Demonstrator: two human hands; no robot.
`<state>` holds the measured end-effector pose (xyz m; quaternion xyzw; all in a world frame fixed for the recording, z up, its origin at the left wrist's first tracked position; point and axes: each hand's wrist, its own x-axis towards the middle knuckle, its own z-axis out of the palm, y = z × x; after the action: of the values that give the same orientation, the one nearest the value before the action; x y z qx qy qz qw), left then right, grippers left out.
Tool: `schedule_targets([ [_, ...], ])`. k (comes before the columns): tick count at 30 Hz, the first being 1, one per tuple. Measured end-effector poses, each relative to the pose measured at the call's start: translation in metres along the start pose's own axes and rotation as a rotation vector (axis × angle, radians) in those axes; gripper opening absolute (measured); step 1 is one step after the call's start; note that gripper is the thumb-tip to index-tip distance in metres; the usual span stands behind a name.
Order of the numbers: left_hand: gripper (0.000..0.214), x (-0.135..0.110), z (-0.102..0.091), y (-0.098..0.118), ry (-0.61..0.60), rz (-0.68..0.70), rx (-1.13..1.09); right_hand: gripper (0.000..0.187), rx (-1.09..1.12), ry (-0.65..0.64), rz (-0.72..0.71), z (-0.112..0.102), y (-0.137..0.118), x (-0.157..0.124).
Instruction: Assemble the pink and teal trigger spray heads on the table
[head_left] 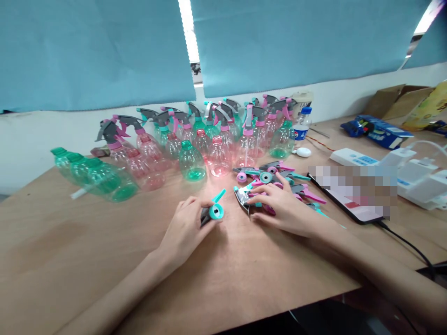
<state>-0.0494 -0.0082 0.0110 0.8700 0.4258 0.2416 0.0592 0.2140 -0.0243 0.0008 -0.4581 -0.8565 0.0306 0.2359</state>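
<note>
My left hand (188, 225) pinches a grey and teal trigger spray head (216, 211) just above the table, its round teal collar turned toward me. Beside it on the right, my right hand (275, 204) reaches over a pile of loose spray heads (307, 191) in grey, pink and teal. Its thumb and fingers close around another grey spray head (241, 199) at the pile's left edge. The fingers partly cover this head and others beneath. Beyond both hands stand a clear green bottle (192, 163) and a clear pink bottle (220, 158) without tops.
Several bottles with spray heads fitted, such as a pink one (247, 149), stand along the wall. Green bottles (108, 179) lean at the left. On the right are a phone (349, 197) on a cable, a power strip (352, 157), a blue packet (380, 130) and a Pepsi bottle (302, 124).
</note>
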Motion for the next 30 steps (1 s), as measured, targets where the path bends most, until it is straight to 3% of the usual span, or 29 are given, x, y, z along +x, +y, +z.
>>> schedule_targets([
  [4, 0.037, -0.006, 0.006, 0.016, 0.031, -0.089, -0.239, 0.012, 0.015, 0.084, 0.009, -0.01, -0.014, 0.005],
  [9, 0.026, -0.007, 0.02, 0.025, 0.11, -0.071, -0.413, 0.007, 0.183, 0.136, -0.119, -0.015, -0.036, 0.018],
  [13, 0.02, -0.002, 0.027, 0.021, 0.204, -0.029, -0.456, 0.009, 0.174, 0.135, -0.143, -0.003, -0.044, 0.024],
  [20, 0.021, 0.0, 0.035, 0.018, 0.211, -0.121, -0.536, 0.017, 0.025, 0.255, -0.123, 0.023, -0.053, 0.018],
  [24, 0.02, 0.0, 0.035, 0.017, 0.198, -0.161, -0.551, 0.015, 0.084, 0.217, -0.044, 0.027, -0.058, 0.015],
  [30, 0.021, 0.001, 0.036, 0.015, 0.158, -0.202, -0.633, 0.015, 0.388, 0.091, 0.098, 0.03, -0.057, 0.015],
])
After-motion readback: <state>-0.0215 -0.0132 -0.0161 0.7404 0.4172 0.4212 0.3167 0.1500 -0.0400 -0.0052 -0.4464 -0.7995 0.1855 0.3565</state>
